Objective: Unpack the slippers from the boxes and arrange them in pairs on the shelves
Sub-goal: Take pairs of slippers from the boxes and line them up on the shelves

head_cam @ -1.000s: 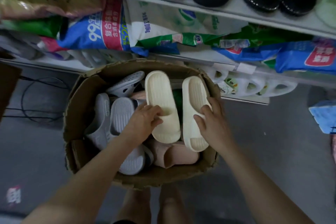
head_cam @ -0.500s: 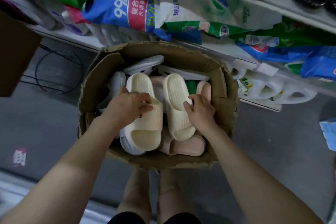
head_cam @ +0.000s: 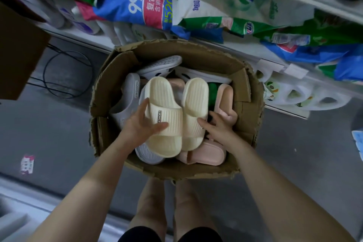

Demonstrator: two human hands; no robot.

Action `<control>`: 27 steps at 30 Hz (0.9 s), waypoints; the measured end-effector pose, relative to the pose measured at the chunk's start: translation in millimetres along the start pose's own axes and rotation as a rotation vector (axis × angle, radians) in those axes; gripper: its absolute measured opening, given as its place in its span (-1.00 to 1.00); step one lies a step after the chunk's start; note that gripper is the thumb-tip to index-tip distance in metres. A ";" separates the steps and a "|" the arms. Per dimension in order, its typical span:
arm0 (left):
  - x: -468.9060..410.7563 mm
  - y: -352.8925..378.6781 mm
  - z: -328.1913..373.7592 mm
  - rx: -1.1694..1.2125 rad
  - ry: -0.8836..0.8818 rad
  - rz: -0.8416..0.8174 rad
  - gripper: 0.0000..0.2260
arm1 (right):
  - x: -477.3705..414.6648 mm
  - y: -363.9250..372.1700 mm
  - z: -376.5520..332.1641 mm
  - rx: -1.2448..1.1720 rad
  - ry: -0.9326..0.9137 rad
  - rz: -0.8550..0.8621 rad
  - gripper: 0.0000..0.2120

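Gripping cream slippers (head_cam: 161, 102) in cardboard box (head_cam: 110, 84): left hand (head_cam: 140, 124) one, right hand (head_cam: 219, 128) other (side by side).

A blue-and-red detergent bag (head_cam: 135, 6) lies tilted. Right of it sits a white-and-green bag (head_cam: 225, 0). Lower right of it are white handled jugs (head_cam: 306, 94). Lower left of it a black cable (head_cam: 66, 74) loops on the grey floor (head_cam: 49, 133), with a pink scrap (head_cam: 27, 163) farther down.
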State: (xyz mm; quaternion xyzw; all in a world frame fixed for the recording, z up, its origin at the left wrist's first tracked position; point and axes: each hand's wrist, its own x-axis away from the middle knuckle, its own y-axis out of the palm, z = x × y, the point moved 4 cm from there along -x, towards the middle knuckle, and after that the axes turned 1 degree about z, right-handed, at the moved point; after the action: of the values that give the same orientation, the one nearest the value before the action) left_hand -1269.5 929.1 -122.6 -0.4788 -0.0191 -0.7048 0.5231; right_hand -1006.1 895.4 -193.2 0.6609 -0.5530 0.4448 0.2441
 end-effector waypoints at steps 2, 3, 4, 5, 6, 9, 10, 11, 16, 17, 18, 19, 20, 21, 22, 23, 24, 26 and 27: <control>0.9 -1.0 -0.3 0.115 -0.007 0.000 -0.13 | -3.4 5.2 -1.5 -0.015 -0.009 0.006 0.21; 0.6 -1.5 -0.8 0.146 -0.011 0.001 -0.13 | -5.8 6.9 -1.3 -0.003 -0.025 0.005 0.23; 1.7 -2.6 -0.4 0.150 -0.009 -0.002 -0.14 | -7.7 8.4 -2.0 0.016 -0.029 0.000 0.23; 2.1 -3.7 -0.3 0.150 0.006 -0.001 -0.15 | -8.5 9.8 -3.6 0.025 -0.026 -0.012 0.23; 1.8 -5.8 -0.8 0.151 0.023 0.002 -0.16 | -8.1 11.6 -5.3 0.027 -0.022 -0.031 0.23; 1.7 -13.3 -3.7 0.187 0.039 0.007 -0.18 | -12.7 18.4 -4.4 -0.033 0.003 -0.087 0.19; 2.1 -14.7 -5.3 0.206 0.040 -0.004 -0.17 | -13.3 20.1 -4.7 -0.059 0.012 -0.087 0.18; 3.1 -15.9 -7.1 0.222 0.038 -0.022 -0.16 | -14.4 21.8 -4.9 -0.092 0.009 -0.080 0.17; 2.2 -14.5 -18.4 0.425 -0.026 -0.055 -0.23 | -2.9 12.0 -20.6 -0.010 -0.112 0.055 0.18; 3.6 -13.8 -17.3 0.481 -0.035 -0.062 -0.24 | -2.7 8.2 -20.9 0.002 -0.138 0.067 0.14; 5.2 -13.4 -16.2 0.518 -0.033 -0.070 -0.25 | 2.4 4.7 -25.0 0.013 -0.158 0.082 0.09; 8.0 -14.2 -13.9 0.534 -0.027 -0.078 -0.25 | 5.3 1.1 -27.2 0.022 -0.160 0.096 0.06; 11.6 -15.8 -11.2 0.549 -0.016 -0.084 -0.26 | 12.6 -1.7 -33.5 0.029 -0.178 0.107 0.04; 15.5 -18.5 -8.9 0.560 -0.006 -0.084 -0.26 | 21.6 -3.7 -41.5 0.025 -0.205 0.107 0.02; 19.9 -21.8 -6.3 0.579 -0.001 -0.081 -0.27 | 31.3 -5.1 -50.0 0.013 -0.236 0.100 0.01; 24.8 -26.1 -2.8 0.596 0.003 -0.073 -0.27 | 40.6 -7.0 -57.6 -0.007 -0.271 0.095 -0.01; 30.4 -31.5 1.8 0.613 0.013 -0.061 -0.27 | 49.4 -9.4 -65.0 -0.015 -0.299 0.100 -0.04; 41.6 -44.6 11.4 0.640 0.055 -0.031 -0.27 | 66.1 -16.2 -80.9 -0.015 -0.363 0.125 -0.11; 45.8 -52.9 15.9 0.656 0.079 -0.011 -0.26 | 74.0 -20.0 -90.2 -0.023 -0.396 0.138 -0.14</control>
State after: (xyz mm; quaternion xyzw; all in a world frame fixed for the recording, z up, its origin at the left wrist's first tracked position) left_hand -1298.8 928.5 -57.1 -0.2570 -0.2275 -0.6820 0.6459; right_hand -1016.4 936.3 -82.6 0.6933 -0.6390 0.3156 0.1071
